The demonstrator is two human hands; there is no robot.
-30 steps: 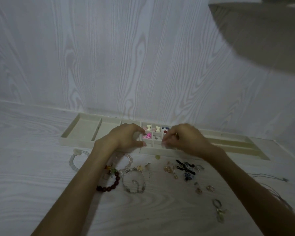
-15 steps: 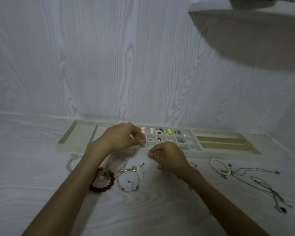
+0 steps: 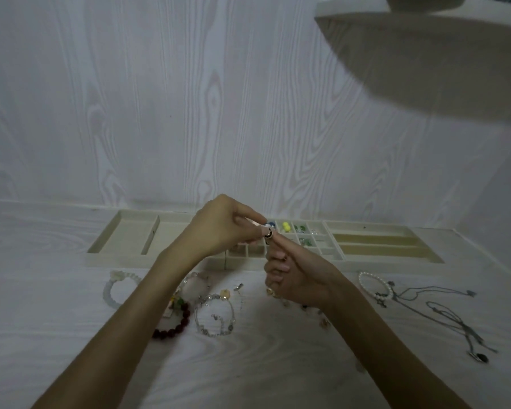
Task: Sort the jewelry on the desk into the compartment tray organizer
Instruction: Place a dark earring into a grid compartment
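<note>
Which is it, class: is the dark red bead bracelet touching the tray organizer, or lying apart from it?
Apart. The head view shows the dark red bead bracelet lying on the desk nearer the person, with a bare strip of desk and other bracelets between it and the tray organizer.

I've lifted my right hand [image 3: 298, 278] off the desk, and my left hand [image 3: 222, 228] has risen too; both now pinch a small black-and-gold ring [image 3: 268, 233] above the cream compartment tray [image 3: 124, 231].
</note>
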